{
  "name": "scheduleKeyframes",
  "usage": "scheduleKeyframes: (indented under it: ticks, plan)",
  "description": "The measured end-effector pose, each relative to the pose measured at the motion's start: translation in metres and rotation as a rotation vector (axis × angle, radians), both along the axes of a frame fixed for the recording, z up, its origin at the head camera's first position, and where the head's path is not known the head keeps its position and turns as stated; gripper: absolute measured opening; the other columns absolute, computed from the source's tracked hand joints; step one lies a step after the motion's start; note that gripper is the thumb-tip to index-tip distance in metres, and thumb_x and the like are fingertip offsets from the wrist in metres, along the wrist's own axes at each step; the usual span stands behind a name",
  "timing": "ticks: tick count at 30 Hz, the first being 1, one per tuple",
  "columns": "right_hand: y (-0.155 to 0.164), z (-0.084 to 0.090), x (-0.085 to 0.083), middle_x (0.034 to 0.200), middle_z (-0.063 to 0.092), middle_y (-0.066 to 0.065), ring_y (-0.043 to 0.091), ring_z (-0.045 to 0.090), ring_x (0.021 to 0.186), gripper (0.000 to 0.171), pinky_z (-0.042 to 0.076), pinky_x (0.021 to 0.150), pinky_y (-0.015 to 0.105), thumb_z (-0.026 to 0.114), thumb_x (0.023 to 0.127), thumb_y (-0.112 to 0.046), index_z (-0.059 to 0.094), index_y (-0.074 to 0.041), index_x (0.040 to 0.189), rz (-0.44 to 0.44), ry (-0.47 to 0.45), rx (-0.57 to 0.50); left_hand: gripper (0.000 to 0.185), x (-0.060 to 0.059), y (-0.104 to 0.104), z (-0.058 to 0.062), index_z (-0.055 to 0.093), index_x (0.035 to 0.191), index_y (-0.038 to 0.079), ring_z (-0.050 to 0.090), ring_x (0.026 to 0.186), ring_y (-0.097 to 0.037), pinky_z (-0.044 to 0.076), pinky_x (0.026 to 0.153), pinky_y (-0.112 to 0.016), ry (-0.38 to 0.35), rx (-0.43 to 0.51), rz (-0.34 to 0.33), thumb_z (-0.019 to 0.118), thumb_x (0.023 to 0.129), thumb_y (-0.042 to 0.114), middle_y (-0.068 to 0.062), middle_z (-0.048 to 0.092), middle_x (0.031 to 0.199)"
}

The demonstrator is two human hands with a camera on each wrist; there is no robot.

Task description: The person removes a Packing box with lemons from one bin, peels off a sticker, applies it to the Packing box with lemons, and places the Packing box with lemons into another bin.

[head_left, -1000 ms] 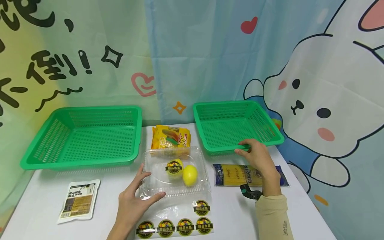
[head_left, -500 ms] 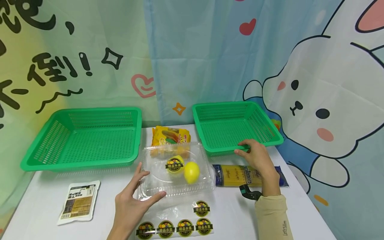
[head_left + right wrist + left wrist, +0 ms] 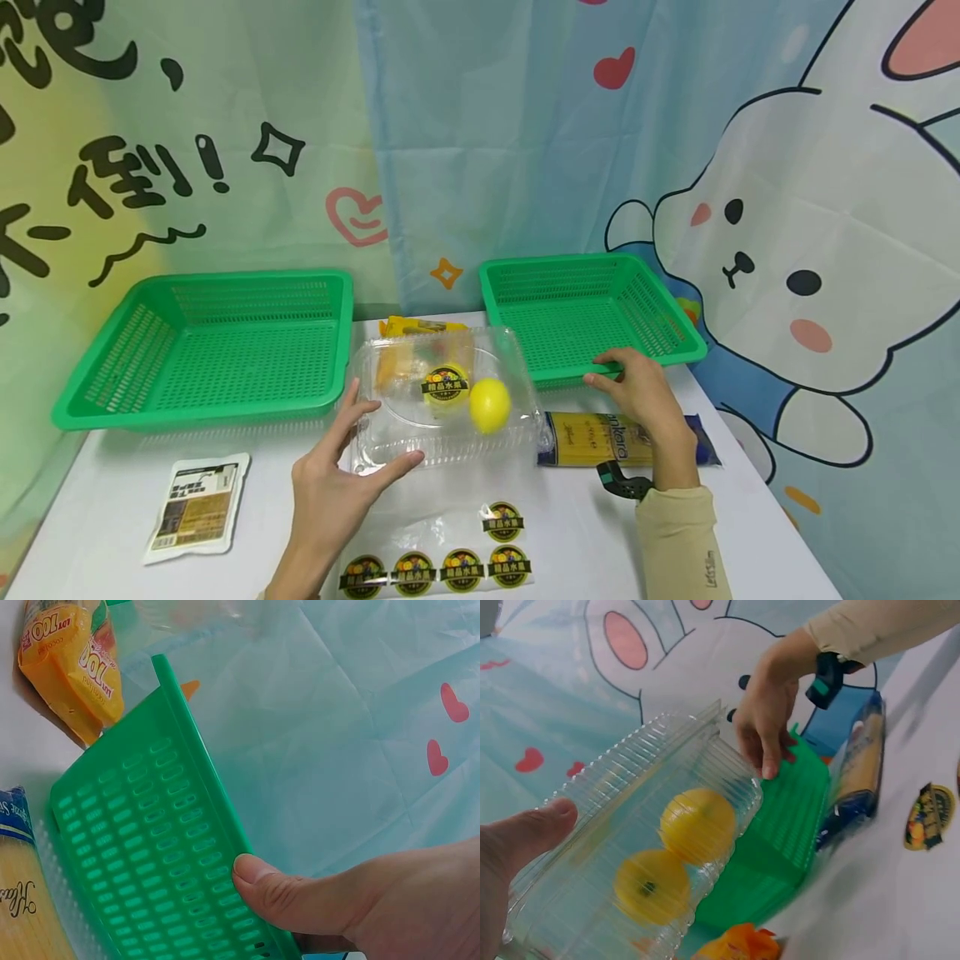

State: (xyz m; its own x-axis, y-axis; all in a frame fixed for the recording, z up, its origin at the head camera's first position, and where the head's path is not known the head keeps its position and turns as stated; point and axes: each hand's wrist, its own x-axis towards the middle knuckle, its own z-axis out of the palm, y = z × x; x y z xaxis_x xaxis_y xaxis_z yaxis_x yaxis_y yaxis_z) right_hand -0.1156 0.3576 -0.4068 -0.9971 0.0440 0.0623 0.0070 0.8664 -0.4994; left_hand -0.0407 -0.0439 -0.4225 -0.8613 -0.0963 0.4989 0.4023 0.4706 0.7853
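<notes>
My left hand (image 3: 330, 487) grips the left side of a clear plastic clamshell box (image 3: 397, 446), its thumb along the near edge. Two yellow lemons lie inside; one lemon (image 3: 490, 407) shows plainly, the other sits behind a round black-and-gold sticker (image 3: 445, 386) on the lid. The left wrist view has both lemons and the box raised off the table. My right hand (image 3: 645, 400) pinches the front rim of the right green basket (image 3: 573, 321); its thumb (image 3: 274, 889) lies over that rim in the right wrist view.
Behind the box lies a yellow snack packet (image 3: 420, 326), partly hidden. A spaghetti pack (image 3: 588, 439) lies under my right forearm. A sticker sheet (image 3: 420, 533) is at the table's front. At left are another green basket (image 3: 247, 358) and a white-and-brown pouch (image 3: 197, 507).
My left hand has lifted the clamshell box and moved it away from me and slightly right, now covering more of the yellow packet. My right hand stays on the basket rim.
</notes>
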Motion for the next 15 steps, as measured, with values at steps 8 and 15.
scheduleKeyframes:
  ticks: [8,15]
  plan:
    - [-0.001,-0.001,-0.001,0.133,0.064,0.024,0.035,0.066,0.1,0.039,0.058,0.078,0.048,0.075,0.098,-0.026,0.07,-0.003,0.129,-0.001,0.008,-0.005,0.066,-0.016,0.013,0.011,0.073,0.122,0.016,0.062,0.134,-0.03,0.045,0.106,-0.012,0.033,0.058,-0.041,0.103,0.064,0.025,-0.003,0.054,0.157]
    - [0.0,0.0,0.0,0.133,0.065,0.024,0.036,0.067,0.1,0.038,0.058,0.077,0.047,0.076,0.098,-0.025,0.07,-0.003,0.128,-0.006,-0.001,-0.011,0.066,-0.032,0.031,0.023,0.072,0.122,0.02,0.066,0.13,-0.026,0.052,0.103,-0.021,0.009,0.077,-0.063,0.102,0.065,0.032,0.001,0.053,0.157]
